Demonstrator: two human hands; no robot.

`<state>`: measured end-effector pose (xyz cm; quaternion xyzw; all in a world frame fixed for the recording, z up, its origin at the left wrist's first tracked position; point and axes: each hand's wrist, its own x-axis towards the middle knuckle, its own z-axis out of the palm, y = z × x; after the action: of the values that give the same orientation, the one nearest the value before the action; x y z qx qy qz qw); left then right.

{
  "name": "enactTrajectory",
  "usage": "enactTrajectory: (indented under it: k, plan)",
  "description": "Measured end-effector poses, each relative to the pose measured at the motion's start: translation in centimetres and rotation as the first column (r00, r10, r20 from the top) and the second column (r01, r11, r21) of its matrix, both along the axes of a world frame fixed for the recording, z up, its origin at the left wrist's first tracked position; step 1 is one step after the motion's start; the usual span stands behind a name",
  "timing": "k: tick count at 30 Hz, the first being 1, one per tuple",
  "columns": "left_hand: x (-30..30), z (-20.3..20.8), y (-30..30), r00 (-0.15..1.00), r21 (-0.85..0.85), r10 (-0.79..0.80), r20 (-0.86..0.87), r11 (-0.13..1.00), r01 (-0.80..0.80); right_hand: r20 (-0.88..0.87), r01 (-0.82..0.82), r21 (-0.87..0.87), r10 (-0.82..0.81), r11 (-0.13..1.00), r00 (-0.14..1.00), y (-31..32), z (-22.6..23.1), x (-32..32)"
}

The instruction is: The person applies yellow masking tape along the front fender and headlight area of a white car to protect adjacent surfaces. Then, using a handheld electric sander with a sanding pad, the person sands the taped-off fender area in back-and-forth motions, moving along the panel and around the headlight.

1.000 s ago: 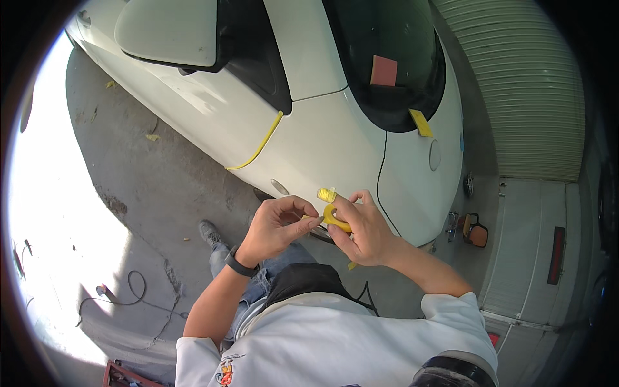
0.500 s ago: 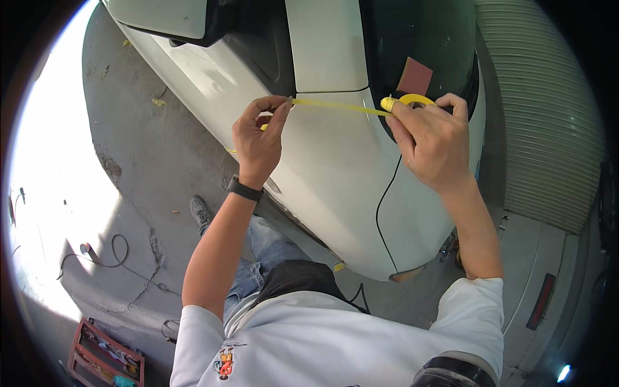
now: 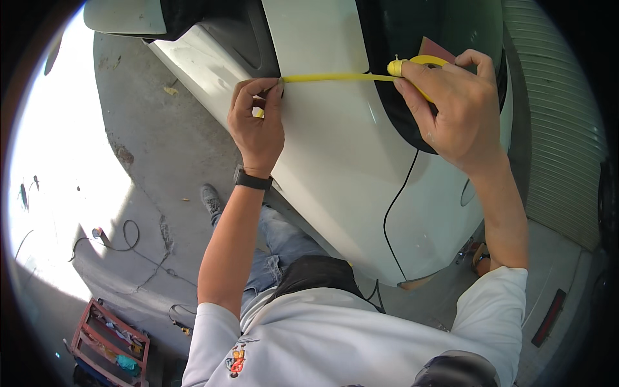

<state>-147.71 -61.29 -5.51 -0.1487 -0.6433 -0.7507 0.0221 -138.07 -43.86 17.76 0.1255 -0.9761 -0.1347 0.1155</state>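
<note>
A strip of yellow masking tape (image 3: 335,77) runs taut across the white car body (image 3: 335,148), between my two hands. My left hand (image 3: 256,119) pinches its free end between thumb and forefinger, close to the dark window edge. A small yellow bit shows among the left fingers. In my right hand (image 3: 458,106) is the tape roll (image 3: 431,62), partly hidden by the fingers, above the dark glass (image 3: 432,26). Yellow tape wraps one fingertip of that hand. Behind the roll, a pink flat pad (image 3: 437,49) lies on the glass.
The side mirror (image 3: 129,14) juts out at the upper left. A black cord (image 3: 389,216) hangs down the car's body. Ribbed shutter panels (image 3: 561,129) stand at the right. On the floor lie a cable (image 3: 129,242) and, lower left, a red metal frame cart (image 3: 97,332) holding odds and ends.
Both hands have moved up the car body, the right one also to the right. The tape strip now lies more level, along the panel seam. The view has shifted somewhat.
</note>
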Motion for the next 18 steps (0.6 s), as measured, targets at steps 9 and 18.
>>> enactTrajectory:
  k: [9,18]
  plan:
    - [0.0,0.4,0.5,0.974,-0.068,0.168,-0.149,0.981,-0.179,-0.011,-0.002,0.064,0.003,0.998,1.000,0.8,-0.2,-0.8]
    - [3.8,-0.5,-1.1,0.858,-0.459,-0.214,-0.467,0.888,-0.029,-0.044,0.005,0.015,-0.004,1.000,0.999,1.0,-0.7,-0.5]
